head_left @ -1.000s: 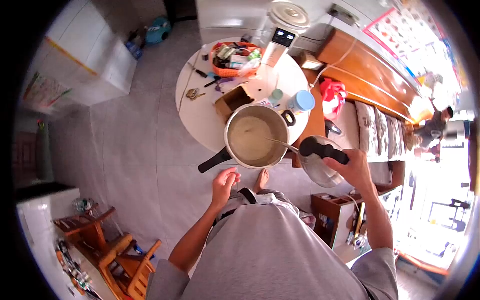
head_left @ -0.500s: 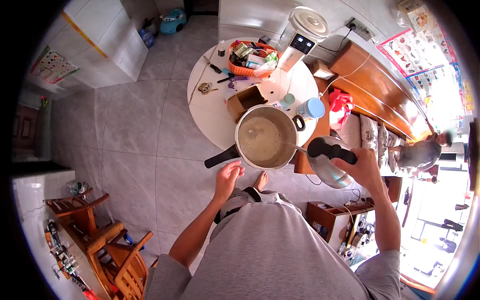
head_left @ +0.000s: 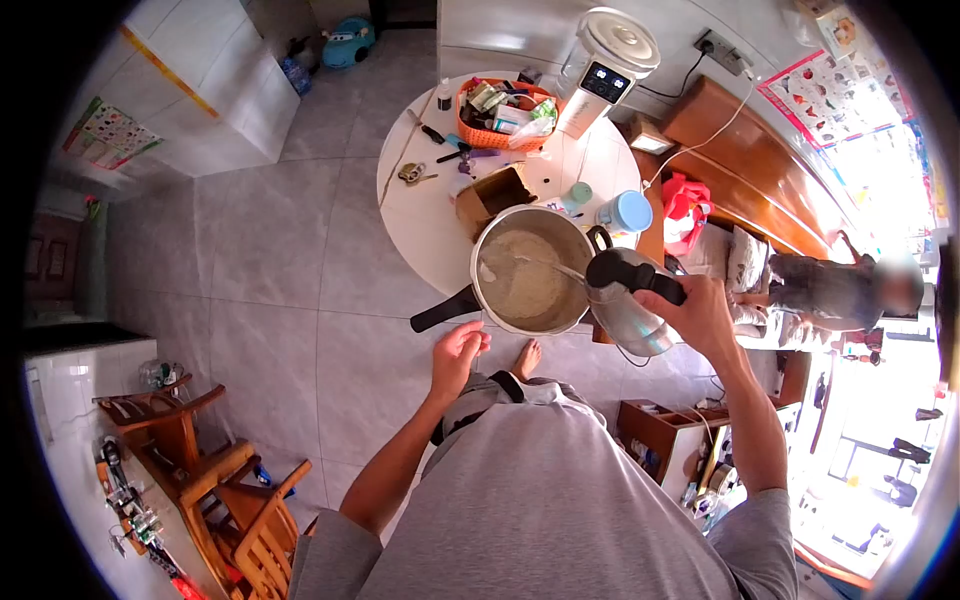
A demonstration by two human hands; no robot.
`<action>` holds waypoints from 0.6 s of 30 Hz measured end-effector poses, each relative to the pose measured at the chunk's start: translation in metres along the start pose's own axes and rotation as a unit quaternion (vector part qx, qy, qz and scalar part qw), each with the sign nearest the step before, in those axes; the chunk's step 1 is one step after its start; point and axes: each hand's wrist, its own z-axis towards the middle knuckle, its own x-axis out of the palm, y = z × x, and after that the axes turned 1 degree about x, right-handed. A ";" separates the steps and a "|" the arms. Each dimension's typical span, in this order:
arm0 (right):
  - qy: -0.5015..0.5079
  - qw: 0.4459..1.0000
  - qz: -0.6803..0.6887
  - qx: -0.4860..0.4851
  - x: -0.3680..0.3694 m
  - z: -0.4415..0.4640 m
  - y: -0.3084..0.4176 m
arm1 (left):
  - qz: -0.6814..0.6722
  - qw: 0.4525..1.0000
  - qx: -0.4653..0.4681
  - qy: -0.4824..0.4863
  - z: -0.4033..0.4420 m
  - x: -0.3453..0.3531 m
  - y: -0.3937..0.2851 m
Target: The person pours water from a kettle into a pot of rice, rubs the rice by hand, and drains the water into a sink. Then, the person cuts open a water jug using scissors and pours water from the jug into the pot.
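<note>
A silver kettle (head_left: 640, 318) is tilted over the right side of a metal pot, and my right hand (head_left: 695, 308) is closed round its black handle. Liquid runs from its spout into the pot (head_left: 480, 300), where cloudy liquid with something pale in it shows. The pot sits at the front edge of the round white table (head_left: 410, 225), its long black handle pointing left. Just below that handle my left hand (head_left: 458, 352) hangs with its fingers curled together; nothing shows in them. A brown open box (head_left: 492, 195) stands behind the pot.
An orange basket of small items (head_left: 490, 138), a water dispenser (head_left: 600, 80) and a blue-lidded container (head_left: 628, 213) stand on the table. Another person (head_left: 820, 290) is at the right near the wooden bench (head_left: 760, 150). Wooden chairs (head_left: 200, 470) are at the lower left.
The kettle and my right hand have moved left, closer over the pot. The other person appears larger and nearer. My left hand has stayed by the pot's handle.
</note>
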 end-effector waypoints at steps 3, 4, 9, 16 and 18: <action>-0.013 1.000 -0.016 0.004 -0.001 0.008 -0.002 | 0.013 1.000 0.003 -0.010 -0.004 0.001 0.001; -0.011 0.999 -0.027 0.016 -0.002 0.011 -0.004 | 0.017 1.000 0.001 -0.011 -0.005 0.001 0.002; -0.034 0.999 -0.027 -0.019 -0.005 0.011 -0.010 | 0.020 1.000 0.002 -0.010 -0.005 -0.002 0.006; 0.044 0.995 -0.094 -0.007 -0.011 0.002 -0.010 | -0.003 1.000 -0.002 0.003 0.000 -0.003 0.008; 0.048 0.995 -0.088 -0.024 -0.007 0.001 -0.007 | 0.004 1.000 -0.004 0.006 0.001 -0.003 0.006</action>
